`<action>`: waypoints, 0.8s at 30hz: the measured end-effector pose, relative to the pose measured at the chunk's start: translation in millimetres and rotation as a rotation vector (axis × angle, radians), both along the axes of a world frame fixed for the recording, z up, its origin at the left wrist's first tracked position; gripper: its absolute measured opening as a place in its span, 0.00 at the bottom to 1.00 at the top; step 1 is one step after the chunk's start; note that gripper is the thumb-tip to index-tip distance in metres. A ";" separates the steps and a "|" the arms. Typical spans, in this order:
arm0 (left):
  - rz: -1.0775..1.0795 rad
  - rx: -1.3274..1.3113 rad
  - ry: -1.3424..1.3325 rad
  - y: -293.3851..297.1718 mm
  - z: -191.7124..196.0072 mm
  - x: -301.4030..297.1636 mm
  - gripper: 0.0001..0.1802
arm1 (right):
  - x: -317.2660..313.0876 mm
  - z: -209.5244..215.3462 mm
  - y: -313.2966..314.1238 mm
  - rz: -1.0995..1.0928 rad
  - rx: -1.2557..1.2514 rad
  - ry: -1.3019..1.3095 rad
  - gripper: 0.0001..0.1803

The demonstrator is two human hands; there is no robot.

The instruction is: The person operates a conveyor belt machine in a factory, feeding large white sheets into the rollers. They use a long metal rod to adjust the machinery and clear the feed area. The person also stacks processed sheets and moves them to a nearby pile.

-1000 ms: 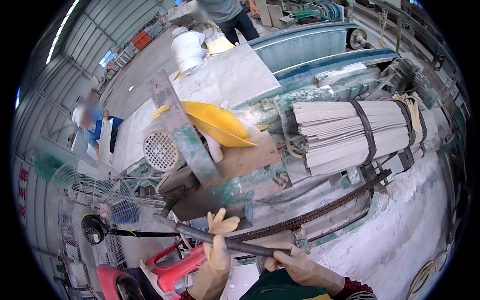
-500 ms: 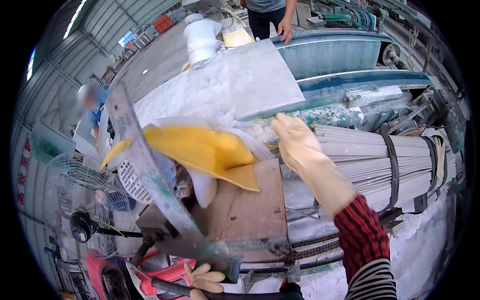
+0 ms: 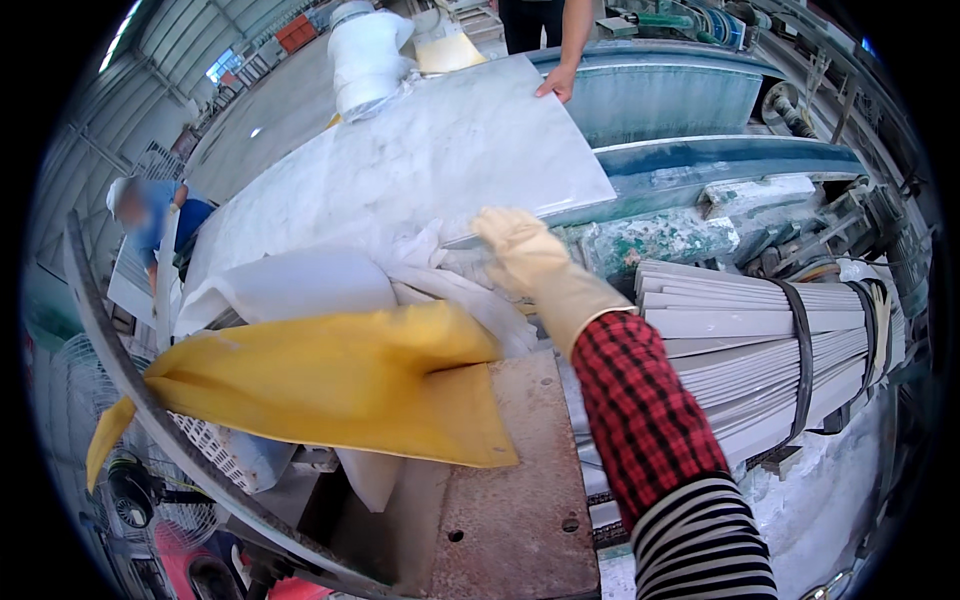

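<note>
- The white marble slab [image 3: 400,170] is the biggest thing here, lying flat and stretching up and away from the reaching hand; its near edge sits right at the gloved fingertips.
- On the slab's far corner, well beyond the grip, another person's bare hand [image 3: 556,82] rests flat on the stone.
- The bundle of grey stone strips [image 3: 760,340], stacked flat and bound by a dark strap [image 3: 803,350], lies just to the right of the reaching forearm.
- The yellow sheet [image 3: 330,385], folded and draped, lies to the left of and below the grip, over a rusty metal plate [image 3: 520,500].
- White wrapping [image 3: 300,285] is bunched between the yellow sheet and the slab, just left of the glove.
- The right arm comes up from the lower edge, stretched nearly straight, in a striped cuff and a red checked sleeve [image 3: 640,420].
- The right hand [image 3: 515,245], in a cream rubber glove, is palm down with fingers curled at the slab's near edge; whether they clamp the edge or only rest on it I cannot tell.
- The left hand is out of sight.
- A white bucket-like container [image 3: 365,55] stands at the slab's far left, well away from the grip.
</note>
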State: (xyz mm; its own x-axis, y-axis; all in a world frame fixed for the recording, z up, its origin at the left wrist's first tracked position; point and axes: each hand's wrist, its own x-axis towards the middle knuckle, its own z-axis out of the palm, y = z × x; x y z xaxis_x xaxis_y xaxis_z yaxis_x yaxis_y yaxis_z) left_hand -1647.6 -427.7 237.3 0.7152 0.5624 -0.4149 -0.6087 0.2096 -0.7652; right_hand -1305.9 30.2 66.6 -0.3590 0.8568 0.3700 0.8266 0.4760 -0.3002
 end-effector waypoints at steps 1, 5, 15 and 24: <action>-0.014 -0.008 -0.007 5.1 1.1 0.3 0.21 | 22.8 2.0 -2.1 -0.023 0.003 0.011 0.37; -0.007 -0.025 -0.026 10.3 4.0 -1.5 0.21 | 98.5 15.8 -22.9 -0.221 -0.014 -0.107 0.40; -0.022 -0.050 -0.074 18.1 4.6 -1.2 0.21 | 150.4 8.3 -17.1 -0.725 -0.013 -0.307 0.47; -0.029 -0.019 -0.074 3.9 8.4 0.9 0.21 | 131.8 87.0 -63.3 -0.794 0.059 -0.041 0.52</action>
